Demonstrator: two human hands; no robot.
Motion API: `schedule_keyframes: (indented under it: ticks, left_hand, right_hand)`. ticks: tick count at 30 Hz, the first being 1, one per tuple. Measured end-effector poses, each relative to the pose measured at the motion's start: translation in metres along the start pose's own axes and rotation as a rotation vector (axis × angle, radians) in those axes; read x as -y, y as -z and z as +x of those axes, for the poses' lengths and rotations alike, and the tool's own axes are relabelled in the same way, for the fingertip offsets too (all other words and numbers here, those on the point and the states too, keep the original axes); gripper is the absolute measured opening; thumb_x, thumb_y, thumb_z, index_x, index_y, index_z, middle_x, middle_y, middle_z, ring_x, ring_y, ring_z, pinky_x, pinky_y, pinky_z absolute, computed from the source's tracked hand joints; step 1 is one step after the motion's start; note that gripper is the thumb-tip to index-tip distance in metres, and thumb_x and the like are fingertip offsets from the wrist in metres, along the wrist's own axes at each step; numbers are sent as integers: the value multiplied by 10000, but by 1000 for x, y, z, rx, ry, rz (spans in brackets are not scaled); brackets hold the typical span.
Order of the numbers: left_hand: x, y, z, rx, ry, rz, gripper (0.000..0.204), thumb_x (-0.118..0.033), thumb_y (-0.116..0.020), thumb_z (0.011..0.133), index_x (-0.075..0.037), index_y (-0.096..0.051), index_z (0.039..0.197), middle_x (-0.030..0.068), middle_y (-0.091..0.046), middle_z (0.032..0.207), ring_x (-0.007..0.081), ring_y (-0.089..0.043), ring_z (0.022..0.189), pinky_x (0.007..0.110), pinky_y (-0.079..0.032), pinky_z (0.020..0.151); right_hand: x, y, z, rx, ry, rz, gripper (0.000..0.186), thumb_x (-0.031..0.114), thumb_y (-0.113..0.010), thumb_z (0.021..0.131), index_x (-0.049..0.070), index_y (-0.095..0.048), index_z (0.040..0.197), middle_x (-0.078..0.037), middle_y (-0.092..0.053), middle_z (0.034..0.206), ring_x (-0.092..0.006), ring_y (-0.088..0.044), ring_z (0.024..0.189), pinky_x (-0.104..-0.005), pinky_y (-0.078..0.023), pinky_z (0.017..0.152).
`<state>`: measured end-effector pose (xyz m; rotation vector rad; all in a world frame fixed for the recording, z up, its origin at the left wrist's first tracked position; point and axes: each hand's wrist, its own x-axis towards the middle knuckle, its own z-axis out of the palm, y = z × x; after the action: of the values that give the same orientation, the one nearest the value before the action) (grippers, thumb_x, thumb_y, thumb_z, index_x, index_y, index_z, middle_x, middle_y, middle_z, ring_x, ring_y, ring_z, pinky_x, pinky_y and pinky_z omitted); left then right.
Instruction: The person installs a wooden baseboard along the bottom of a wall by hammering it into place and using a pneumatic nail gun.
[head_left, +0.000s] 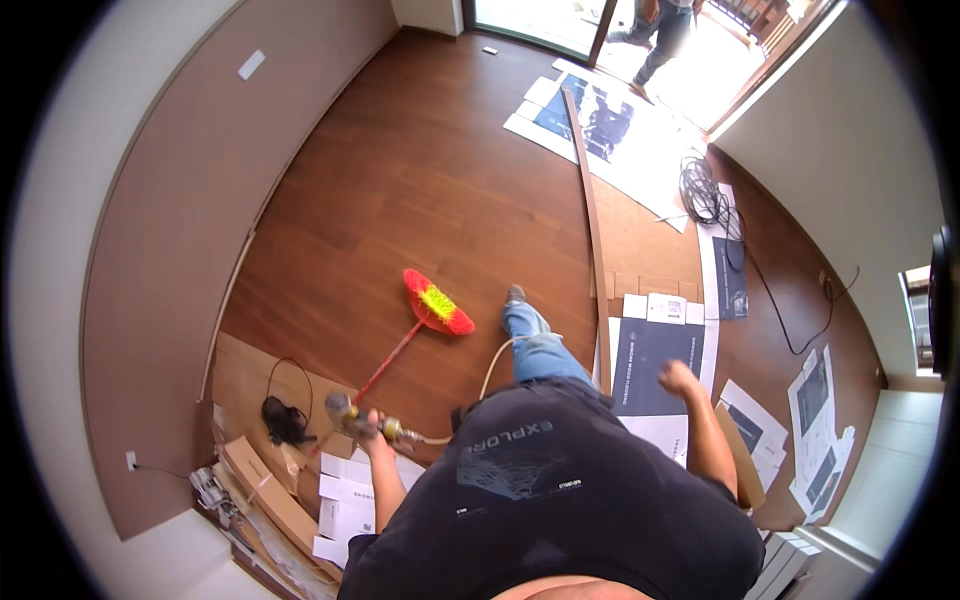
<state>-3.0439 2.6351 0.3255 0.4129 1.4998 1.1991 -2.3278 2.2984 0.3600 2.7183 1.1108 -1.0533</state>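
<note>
My left hand (374, 428) is wrapped round an air tool (346, 413) with a grey head and brass-coloured fittings. A pale hose (492, 368) runs from its rear end past my waist. The tool is small and slightly blurred, so its exact kind is unclear. Just beyond it lies a broom (438, 305) with red and yellow bristles, its red handle pointing back toward my left hand. My right hand (680, 380) hangs out to my right with the fingers curled closed, and nothing shows in it. Below that hand is flattened dark-and-white carton (655, 365).
A long wooden strip (583, 190) lies along cardboard sheets (645, 235). Coiled black cable (703, 190) sits at the far right. Cartons (270, 490) and a black object (285, 420) lie at left. Beyond the glass door, another person (660, 40) stands in the doorway.
</note>
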Motion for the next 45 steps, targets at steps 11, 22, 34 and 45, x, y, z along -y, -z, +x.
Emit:
schedule_keyframes:
  ticks: [11,22,34,45]
  left_hand:
    - [-308,-597,60,803,-512,165,597,-169,-792,906,-52,-484,1404,117,-644,1261,225,-628,1155,427,-491,1064]
    - [-440,-966,236,1301,-198,382,648,-183,-854,888,-33,-543,1437,116,-628,1393,250,-600,1281,404,-493,1101]
    - [-485,-1274,428,1194,-534,1025,57,-48,-672,971,-8,-641,944,42,-663,801,118,-625,663,288,-518,620]
    - [-389,-1377,733,957,-33,1895,505,-474,-466,1083,-55,-667,886,61,-668,790,182,-654,747,353,-520,702]
  right_hand:
    - [658,378,220,189,1175,441,706,365,-724,990,10,-447,1534,-246,-506,1508,-401,-462,1430,-479,-388,1198]
    - [793,566,485,293,932,1092,682,362,-816,850,-11,-558,1360,-171,-614,1231,-260,-625,1158,-385,-519,983]
    - [750,734,792,-234,592,1146,434,277,-773,869,25,-588,1171,-65,-666,849,-170,-648,786,-355,-548,696]
    - [748,728,987,108,162,599,498,321,-720,816,3,-614,1183,-275,-728,1022,-432,-708,995,-521,-547,888]
